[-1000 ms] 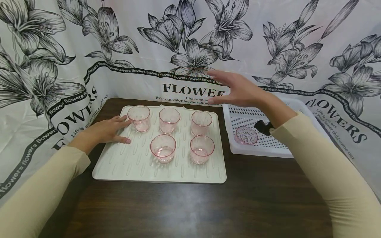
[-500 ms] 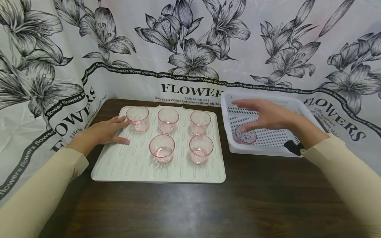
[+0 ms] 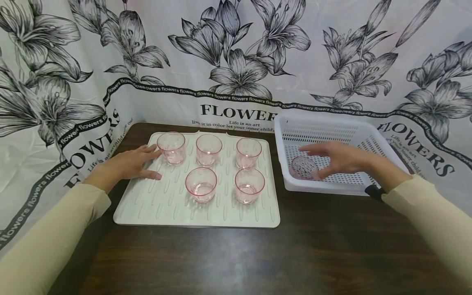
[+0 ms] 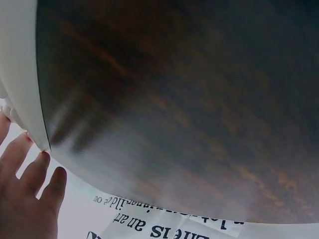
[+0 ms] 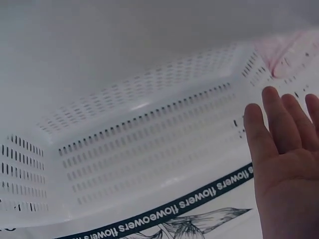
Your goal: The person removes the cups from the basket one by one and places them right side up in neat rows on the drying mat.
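My left hand rests on the left side of the white ribbed drying mat, fingers spread beside a pink-tinted glass. In the left wrist view, the fingers of the left hand lie along the mat's edge. My right hand is inside the white perforated basket, thumb and fingers apart around the right side of another pink glass. The right wrist view has the right hand with straight fingers just short of that pink glass.
Several more pink glasses stand upright on the mat, such as the front left glass and the front right glass. Behind hangs a white cloth printed with flowers. The dark wooden table extends toward me.
My right hand has come down from above the mat's back right corner into the basket, beside the glass there. The left hand stays in place.
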The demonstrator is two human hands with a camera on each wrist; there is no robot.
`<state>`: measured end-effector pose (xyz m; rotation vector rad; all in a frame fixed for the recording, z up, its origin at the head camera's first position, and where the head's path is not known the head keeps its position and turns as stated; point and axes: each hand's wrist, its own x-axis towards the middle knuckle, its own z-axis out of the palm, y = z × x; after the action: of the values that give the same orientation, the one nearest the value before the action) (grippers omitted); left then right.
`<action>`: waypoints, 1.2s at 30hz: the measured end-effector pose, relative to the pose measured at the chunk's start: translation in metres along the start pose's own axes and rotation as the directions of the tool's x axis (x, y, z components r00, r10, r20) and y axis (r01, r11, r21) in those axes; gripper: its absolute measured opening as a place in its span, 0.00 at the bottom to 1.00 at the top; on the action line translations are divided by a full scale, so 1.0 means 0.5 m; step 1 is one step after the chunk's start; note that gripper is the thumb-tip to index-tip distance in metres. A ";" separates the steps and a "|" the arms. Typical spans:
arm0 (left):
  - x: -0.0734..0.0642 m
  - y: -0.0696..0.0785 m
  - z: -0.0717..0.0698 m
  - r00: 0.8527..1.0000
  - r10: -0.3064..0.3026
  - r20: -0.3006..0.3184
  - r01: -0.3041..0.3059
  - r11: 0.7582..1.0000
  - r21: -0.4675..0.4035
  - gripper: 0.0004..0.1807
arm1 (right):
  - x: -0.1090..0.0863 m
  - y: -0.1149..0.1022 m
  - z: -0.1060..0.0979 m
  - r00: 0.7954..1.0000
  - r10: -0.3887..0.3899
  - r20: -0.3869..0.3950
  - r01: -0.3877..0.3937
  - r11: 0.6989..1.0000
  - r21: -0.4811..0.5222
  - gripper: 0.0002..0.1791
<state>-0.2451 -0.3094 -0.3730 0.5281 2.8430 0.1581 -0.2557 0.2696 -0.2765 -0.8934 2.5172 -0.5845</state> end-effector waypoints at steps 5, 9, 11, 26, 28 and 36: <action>-0.001 -0.006 0.005 0.999 0.034 -0.031 -0.034 0.999 0.001 0.55 | 0.003 0.004 0.010 1.000 -0.029 0.002 0.029 1.000 0.010 0.48; -0.001 -0.008 0.007 0.998 0.047 -0.038 -0.047 0.999 0.000 0.54 | 0.004 0.009 0.017 0.999 -0.032 0.002 0.032 0.999 -0.002 0.47; 0.000 -0.007 0.008 0.998 0.047 -0.037 -0.047 0.999 0.000 0.54 | 0.005 0.011 0.020 1.000 -0.031 0.001 0.031 0.999 -0.016 0.46; -0.002 0.000 0.004 0.999 0.034 -0.025 -0.034 0.999 -0.014 0.56 | 0.008 0.012 0.032 0.999 -0.050 -0.004 0.050 0.996 -0.071 0.41; -0.001 -0.001 0.003 0.999 0.034 -0.026 -0.034 0.999 -0.010 0.56 | 0.006 0.013 0.031 0.999 -0.051 -0.007 0.050 0.996 -0.075 0.41; 0.003 -0.005 0.002 0.999 0.038 -0.017 -0.038 0.999 0.000 0.56 | -0.005 0.012 0.020 1.000 -0.018 -0.021 0.017 0.997 -0.070 0.41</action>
<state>-0.2470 -0.3113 -0.3748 0.5844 2.8505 0.1709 -0.2518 0.2730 -0.2874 -0.9395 2.5657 -0.5172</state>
